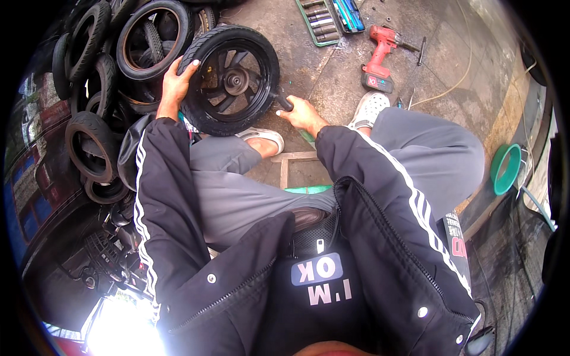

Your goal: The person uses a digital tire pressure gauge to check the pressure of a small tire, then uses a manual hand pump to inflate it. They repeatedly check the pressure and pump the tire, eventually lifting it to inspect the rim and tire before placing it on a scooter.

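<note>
Left hand (pixel 177 80) curls over the upper left edge of a small black wheel (pixel 231 77), fingers wrapped on the tyre to steady it; the wheel stands nearly upright on the concrete floor (pixel 332 83), just beyond the person's shoes and beside a heap of old tyres (pixel 101 89) at the left. Right hand (pixel 303 114) is closed around the dark handle of a tool (pixel 284 102) whose tip meets the lower right edge of the tyre; what kind of tool it is cannot be told.

A likely trouble: if the tool slips off the rubber under force, it could jab toward the steadying hand or the foot in the white shoe (pixel 264 137) right below the wheel. The wheel might also roll or tip, since only one hand props it.

Further right lie a green socket case (pixel 319 21) with a blue tool holder beside it, then a red cordless drill (pixel 380 56) with a small square label on its battery. A green basin (pixel 504 169) sits at the far right, and a black box with red lettering (pixel 456 237) stands by the person's right knee.
</note>
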The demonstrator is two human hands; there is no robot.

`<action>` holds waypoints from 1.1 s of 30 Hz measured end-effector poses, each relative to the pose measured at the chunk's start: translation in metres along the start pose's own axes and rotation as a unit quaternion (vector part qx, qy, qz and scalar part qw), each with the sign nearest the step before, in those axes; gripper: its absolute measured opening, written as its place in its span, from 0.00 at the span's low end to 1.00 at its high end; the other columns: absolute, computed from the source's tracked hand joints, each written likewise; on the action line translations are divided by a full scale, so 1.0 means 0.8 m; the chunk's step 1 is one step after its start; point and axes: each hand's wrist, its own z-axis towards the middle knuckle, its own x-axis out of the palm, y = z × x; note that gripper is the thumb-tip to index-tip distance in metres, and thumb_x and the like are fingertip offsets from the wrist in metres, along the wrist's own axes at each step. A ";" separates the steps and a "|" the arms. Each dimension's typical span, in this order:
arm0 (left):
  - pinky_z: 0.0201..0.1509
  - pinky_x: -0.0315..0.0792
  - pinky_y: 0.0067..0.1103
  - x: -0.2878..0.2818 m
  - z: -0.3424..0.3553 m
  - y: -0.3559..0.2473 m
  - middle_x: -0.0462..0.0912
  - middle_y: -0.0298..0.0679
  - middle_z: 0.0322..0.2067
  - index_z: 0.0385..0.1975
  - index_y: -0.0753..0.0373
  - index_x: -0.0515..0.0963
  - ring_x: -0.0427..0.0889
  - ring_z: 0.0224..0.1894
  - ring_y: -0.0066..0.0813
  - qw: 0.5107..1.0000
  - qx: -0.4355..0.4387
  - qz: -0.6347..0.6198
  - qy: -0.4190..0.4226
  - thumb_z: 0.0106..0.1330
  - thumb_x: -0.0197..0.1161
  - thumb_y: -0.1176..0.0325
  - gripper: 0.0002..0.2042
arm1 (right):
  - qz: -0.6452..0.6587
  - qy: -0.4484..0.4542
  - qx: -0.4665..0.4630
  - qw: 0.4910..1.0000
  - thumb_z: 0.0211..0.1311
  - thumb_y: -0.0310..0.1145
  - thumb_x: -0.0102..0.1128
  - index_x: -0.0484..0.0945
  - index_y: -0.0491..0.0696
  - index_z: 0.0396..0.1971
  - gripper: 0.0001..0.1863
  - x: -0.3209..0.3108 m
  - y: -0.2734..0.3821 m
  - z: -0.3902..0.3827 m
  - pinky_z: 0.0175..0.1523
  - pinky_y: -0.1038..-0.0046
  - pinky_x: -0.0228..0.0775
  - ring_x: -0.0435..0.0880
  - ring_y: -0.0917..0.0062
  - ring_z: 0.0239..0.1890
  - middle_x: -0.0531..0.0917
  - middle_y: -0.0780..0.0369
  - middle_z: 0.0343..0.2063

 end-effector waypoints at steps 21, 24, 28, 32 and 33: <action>0.69 0.70 0.28 -0.003 0.014 -0.002 0.81 0.50 0.61 0.72 0.63 0.70 0.80 0.62 0.37 0.997 0.014 -0.016 0.078 0.62 0.77 0.49 0.41 | 0.054 -0.152 0.000 0.987 0.60 0.45 0.75 0.78 0.45 0.46 0.23 -0.034 0.051 0.032 0.51 0.53 0.76 0.86 0.48 0.47 0.87 0.47 0.38; 0.67 0.71 0.28 0.000 0.009 -0.003 0.82 0.50 0.60 0.71 0.63 0.70 0.81 0.61 0.37 0.997 0.030 0.009 0.065 0.62 0.77 0.48 0.41 | 0.065 -0.150 -0.035 0.986 0.60 0.44 0.75 0.78 0.46 0.46 0.23 -0.045 0.070 0.036 0.50 0.53 0.76 0.86 0.47 0.47 0.87 0.48 0.38; 0.68 0.71 0.30 0.001 0.016 0.005 0.82 0.52 0.60 0.71 0.60 0.71 0.81 0.63 0.40 0.997 0.042 0.047 0.048 0.63 0.73 0.43 0.40 | 0.023 -0.139 -0.018 0.990 0.62 0.45 0.75 0.78 0.45 0.43 0.21 -0.038 0.055 0.039 0.47 0.56 0.76 0.87 0.50 0.45 0.87 0.48 0.36; 0.71 0.68 0.31 0.005 0.017 0.005 0.81 0.53 0.62 0.71 0.57 0.72 0.78 0.66 0.43 0.998 0.016 0.038 0.037 0.68 0.67 0.39 0.37 | -0.027 -0.115 0.033 0.992 0.59 0.44 0.76 0.78 0.45 0.45 0.23 -0.038 0.053 0.038 0.51 0.51 0.76 0.85 0.46 0.46 0.87 0.48 0.38; 0.71 0.67 0.32 0.005 0.018 0.006 0.80 0.53 0.63 0.71 0.56 0.72 0.77 0.68 0.44 0.999 0.016 0.040 0.029 0.69 0.64 0.38 0.37 | -0.019 -0.125 0.010 0.992 0.59 0.44 0.76 0.78 0.45 0.45 0.23 -0.041 0.060 0.038 0.51 0.51 0.76 0.85 0.47 0.46 0.87 0.48 0.38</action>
